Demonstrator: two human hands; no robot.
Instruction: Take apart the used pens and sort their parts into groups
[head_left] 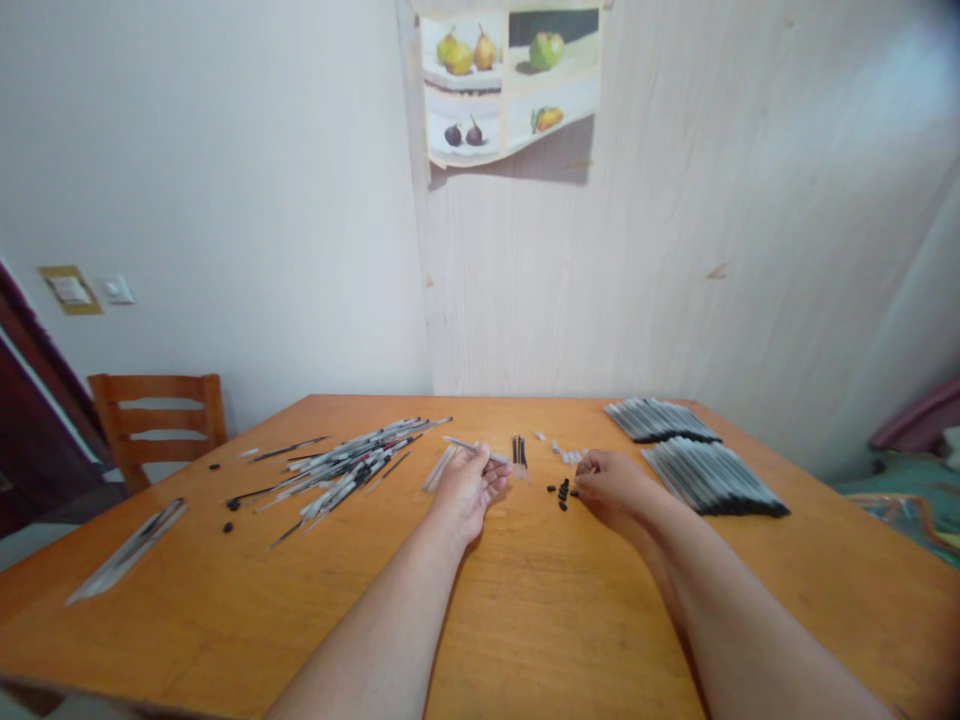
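Note:
My left hand (471,487) rests on the wooden table (525,620), fingers curled around a clear pen barrel (469,446) that sticks out to the left. My right hand (609,482) lies to its right with fingers pinched together beside several small black caps (562,492); what it pinches is too small to make out. Between the hands stand a few thin black refills (518,451). Small clear parts (566,455) lie just beyond the right hand.
A loose heap of pen parts (349,468) spreads at the left. Two neat stacks of finished pens (709,478) (656,420) sit at the right. A plastic sleeve (127,550) lies near the left edge. A wooden chair (157,415) stands behind.

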